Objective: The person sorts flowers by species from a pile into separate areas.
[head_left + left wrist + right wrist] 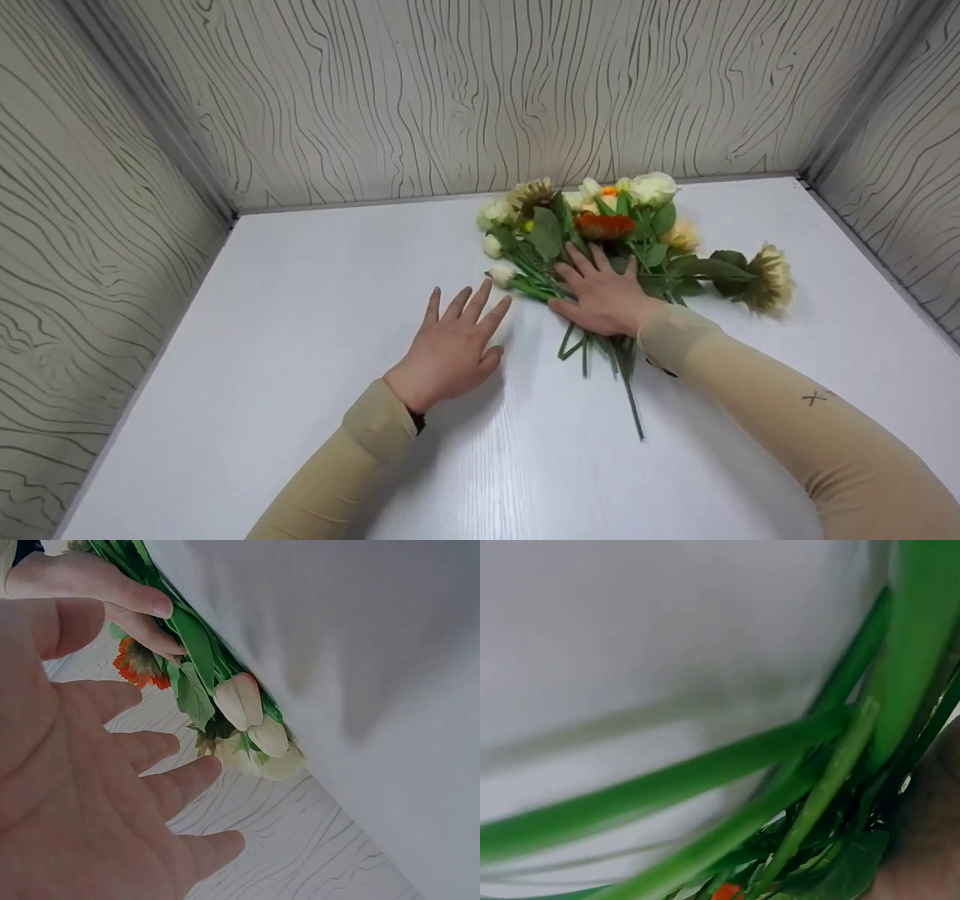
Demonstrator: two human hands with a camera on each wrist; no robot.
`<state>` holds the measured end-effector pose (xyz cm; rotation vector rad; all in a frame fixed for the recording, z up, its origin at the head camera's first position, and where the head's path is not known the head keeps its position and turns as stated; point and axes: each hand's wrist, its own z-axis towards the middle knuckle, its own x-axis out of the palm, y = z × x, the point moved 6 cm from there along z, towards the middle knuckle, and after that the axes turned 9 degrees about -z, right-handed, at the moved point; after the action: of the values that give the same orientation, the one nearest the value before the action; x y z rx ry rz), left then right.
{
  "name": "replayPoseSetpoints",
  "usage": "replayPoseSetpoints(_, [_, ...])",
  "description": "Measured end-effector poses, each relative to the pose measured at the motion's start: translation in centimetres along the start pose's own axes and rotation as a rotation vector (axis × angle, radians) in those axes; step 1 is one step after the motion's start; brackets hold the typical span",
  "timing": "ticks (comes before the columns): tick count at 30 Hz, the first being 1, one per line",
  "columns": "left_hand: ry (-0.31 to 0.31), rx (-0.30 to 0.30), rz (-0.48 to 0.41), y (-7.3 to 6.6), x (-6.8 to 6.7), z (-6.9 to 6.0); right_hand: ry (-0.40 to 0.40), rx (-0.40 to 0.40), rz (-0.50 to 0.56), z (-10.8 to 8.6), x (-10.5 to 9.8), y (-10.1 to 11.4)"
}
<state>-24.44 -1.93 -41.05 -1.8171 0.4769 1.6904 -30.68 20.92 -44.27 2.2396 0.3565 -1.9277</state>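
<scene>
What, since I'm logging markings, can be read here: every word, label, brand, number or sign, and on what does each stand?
"X", on the right sleeve.
Faint marks beside it: too small to read.
No other text shows on the flowers, white table or patterned walls.
</scene>
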Motion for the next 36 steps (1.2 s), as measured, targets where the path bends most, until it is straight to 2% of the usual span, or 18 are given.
replayPoseSetpoints(6, [0.004, 0.048, 0.028, -1.8, 0.3, 0.9, 0.020, 0.115, 0.047, -1.7, 0.4, -5.6])
replayPoseSetpoints(11, [-0.015, 0.031, 0.034, -0.5, 0.5, -1.4, 0.001, 0.125, 0.068, -1.6, 0.9, -7.0])
replayPoseSetpoints(17, [-0.016, 0.007, 0.036, 1.3, 0.8, -4.0, -0.026, 0.097, 0.081, -1.4, 1.4, -7.6])
replayPoseSetpoints(21, [-0.019, -0.017, 0.048, 2.7, 0.8, -5.9, -0.022, 0.073, 0.075, -0.5, 1.4, -6.3])
replayPoseSetpoints(26, [-0.025, -0.017, 0.023, 2.5, 0.6, -5.7, -0.025, 0.044, 0.081, -1.3, 0.0, -5.8])
replayPoseSetpoints(28, [-0.036, -0.014, 0.015, 2.6, 0.5, -5.6, -0.075, 0.030, 0.086, -2.0, -1.1, -5.5])
replayPoseSetpoints(31, [-0.062, -0.014, 0.017, 3.2, 0.3, -5.6, -0.201, 0.031, 0.077, -3.8, -2.9, -5.6])
replayPoseSetpoints(33, [-0.083, -0.028, 0.028, 4.2, 0.1, -5.6, -0.292, 0.054, 0.075, -5.3, -4.0, -6.3])
replayPoseSetpoints(36, [-0.119, -0.067, 0.014, 6.2, -0.5, -5.9, -0.404, 0.129, 0.083, -8.0, -5.1, -8.4])
